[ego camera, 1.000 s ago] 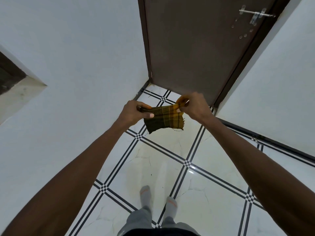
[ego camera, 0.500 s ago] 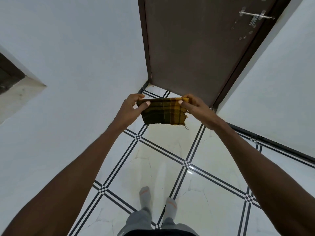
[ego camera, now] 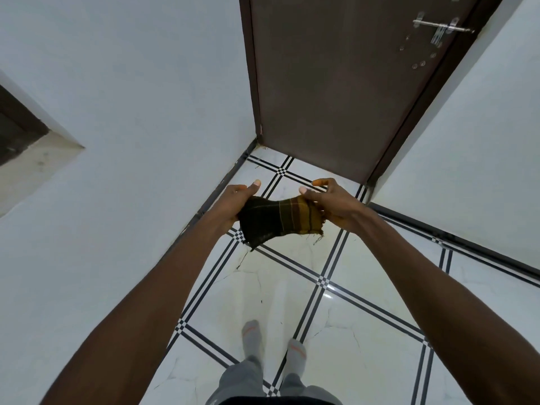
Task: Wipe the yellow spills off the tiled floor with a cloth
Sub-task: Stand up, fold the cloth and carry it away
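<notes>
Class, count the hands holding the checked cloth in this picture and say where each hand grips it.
2. The left hand grips the dark left end of the cloth; the right hand pinches its yellow right end. Both hold it above the tiled floor.

No legible text, label, brand, number or sign appears on any surface. This applies across the whole head view.

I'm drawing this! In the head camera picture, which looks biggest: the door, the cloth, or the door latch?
1. The brown door looks biggest by far.
2. The checked cloth, held up near the camera.
3. The metal latch looks smallest, though it is farther away.
</notes>
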`<state>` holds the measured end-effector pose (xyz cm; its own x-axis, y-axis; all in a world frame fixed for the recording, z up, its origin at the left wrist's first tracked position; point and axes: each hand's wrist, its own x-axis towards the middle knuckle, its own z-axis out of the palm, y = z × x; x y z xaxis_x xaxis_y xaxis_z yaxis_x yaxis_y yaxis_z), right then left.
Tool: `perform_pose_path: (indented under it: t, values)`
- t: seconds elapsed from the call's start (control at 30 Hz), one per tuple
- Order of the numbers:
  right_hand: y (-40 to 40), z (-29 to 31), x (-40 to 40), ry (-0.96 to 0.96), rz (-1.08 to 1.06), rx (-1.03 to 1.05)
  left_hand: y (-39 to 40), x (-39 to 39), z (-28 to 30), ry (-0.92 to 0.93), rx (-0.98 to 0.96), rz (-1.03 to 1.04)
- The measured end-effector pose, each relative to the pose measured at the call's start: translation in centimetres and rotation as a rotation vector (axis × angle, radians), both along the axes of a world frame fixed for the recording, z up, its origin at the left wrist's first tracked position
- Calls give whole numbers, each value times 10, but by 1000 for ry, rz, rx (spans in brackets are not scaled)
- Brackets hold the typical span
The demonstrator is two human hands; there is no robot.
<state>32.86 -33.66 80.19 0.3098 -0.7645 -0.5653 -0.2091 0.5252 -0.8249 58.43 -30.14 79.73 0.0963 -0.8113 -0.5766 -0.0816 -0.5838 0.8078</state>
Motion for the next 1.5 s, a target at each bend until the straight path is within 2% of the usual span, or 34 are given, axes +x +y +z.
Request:
perform_pose_path:
  t: [0.07,0.13,0.2,0.27,0.37,0.5,0.67,0.73,0.8,0.87,0.9,1.0,1.07,1.13,1.23,1.5]
  values:
    - [2,6,-9,-74,32,-3,4,7,4,136,-20,6]
    - [4,13,-15,-63,89,-101,8,10,9,142,-119,-94]
    - [4,19,-16,61,166,-257,10,10,14,23,-212,-220]
    - [3,22,-13,283,258,-435,10,7,16,-111,-269,-330]
    - [5,24,-5,520,293,-620,12,-4,20,-255,-312,-376]
    - [10,23,-6,614,239,-792,13,-8,15,-446,-422,-321]
    - [17,18,-9,694,331,-955,17,-8,14,-594,-486,-351]
    - [19,17,-9,693,320,-981,19,-7,15,-636,-525,-374]
    - [20,17,-9,608,275,-994,22,-5,13,-667,-538,-383]
    - [20,17,-7,441,212,-905,25,-1,10,-654,-503,-330]
    - [21,19,-5,322,171,-788,28,1,9,-579,-455,-257]
    - [29,24,5,-37,90,-354,44,9,9,-198,-322,-71]
    - [36,23,16,-148,44,-153,55,14,6,-16,-266,12]
    - [44,18,32,-205,32,-63,68,19,4,62,-233,139]
    - [56,9,51,-263,26,-8,87,27,0,42,-212,302]
    - [124,8,141,-214,209,-2,192,81,-17,73,-150,591]
